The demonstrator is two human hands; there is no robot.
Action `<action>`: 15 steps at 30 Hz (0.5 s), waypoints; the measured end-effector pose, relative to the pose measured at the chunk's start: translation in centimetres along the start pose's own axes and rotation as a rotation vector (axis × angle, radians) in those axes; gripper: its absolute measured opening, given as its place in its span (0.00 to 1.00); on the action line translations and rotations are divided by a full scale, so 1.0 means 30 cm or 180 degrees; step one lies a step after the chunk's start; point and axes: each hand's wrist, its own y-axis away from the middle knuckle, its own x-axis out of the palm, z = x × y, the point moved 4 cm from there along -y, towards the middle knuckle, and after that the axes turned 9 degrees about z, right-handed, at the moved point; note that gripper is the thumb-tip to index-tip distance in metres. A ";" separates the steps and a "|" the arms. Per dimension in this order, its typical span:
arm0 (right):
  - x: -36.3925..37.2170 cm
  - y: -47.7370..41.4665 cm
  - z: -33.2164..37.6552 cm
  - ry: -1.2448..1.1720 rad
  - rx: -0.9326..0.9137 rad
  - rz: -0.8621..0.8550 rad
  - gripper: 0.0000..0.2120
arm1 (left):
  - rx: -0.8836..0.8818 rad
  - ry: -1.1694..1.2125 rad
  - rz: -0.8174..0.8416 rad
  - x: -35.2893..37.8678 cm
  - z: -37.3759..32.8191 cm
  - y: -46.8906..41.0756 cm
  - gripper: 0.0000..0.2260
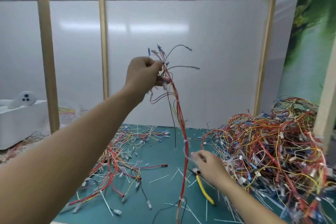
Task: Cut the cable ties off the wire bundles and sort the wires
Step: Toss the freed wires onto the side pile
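Two hands show in the head view. Left hand [143, 73], raised mid-frame, has its grip closed round the top of a long bundle of mostly red thin wires [180, 112], which dangles to the green worktop [160, 196]. Right hand [209, 164], lower centre, is blurred beside the strands, above yellow-handled cutters [204, 190]; cannot tell its grip. Bundle judged light, limp and tangle-prone: hold just beside a white cable tie [185, 141], pulling taut for the cut.

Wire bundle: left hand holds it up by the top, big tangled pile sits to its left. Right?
No. The head view shows the big tangled pile to the right of the wire bundle, not the left. The left hand does hold it up by the top.
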 end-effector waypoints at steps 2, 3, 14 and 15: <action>-0.009 0.021 0.081 -0.1735 -0.0142 0.0341 0.23 | 0.0076 0.0003 -0.0137 -0.003 -0.028 -0.025 0.13; -0.014 0.034 0.120 -0.2388 -0.0272 0.0619 0.27 | 0.0123 0.0022 -0.0223 -0.001 -0.036 -0.034 0.13; -0.167 0.119 0.265 -0.3381 -0.0711 0.0249 0.16 | 0.0519 -0.1170 -0.0367 0.051 0.120 0.063 0.02; -0.180 0.116 0.260 -0.3438 -0.0630 0.0145 0.16 | 0.0509 -0.1252 -0.0185 0.064 0.149 0.086 0.02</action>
